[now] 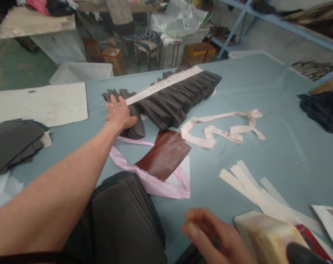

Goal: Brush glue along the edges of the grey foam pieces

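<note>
My left hand [118, 114] reaches across the table with its fingers spread. It rests on the left end of a long row of dark grey pieces [177, 96], beside a white strip [163, 83] with handwriting that lies over the row. My right hand [213, 233] is low in the view, blurred, its fingers curled with thumb and fingertips near each other; whether anything is between them cannot be made out. A stack of larger dark pieces [122, 216] lies between my arms. Beyond it a brown piece [165, 154] lies over a pink cloth band [158, 187].
The blue-green table [279, 154] bears a loose cream ribbon [199, 141], pale strips [246, 183], a yellowish block [268, 234] at the lower right, a dark stack [14, 143] and a white board [64, 106] at the left, and dark cloth [323, 110] at the right.
</note>
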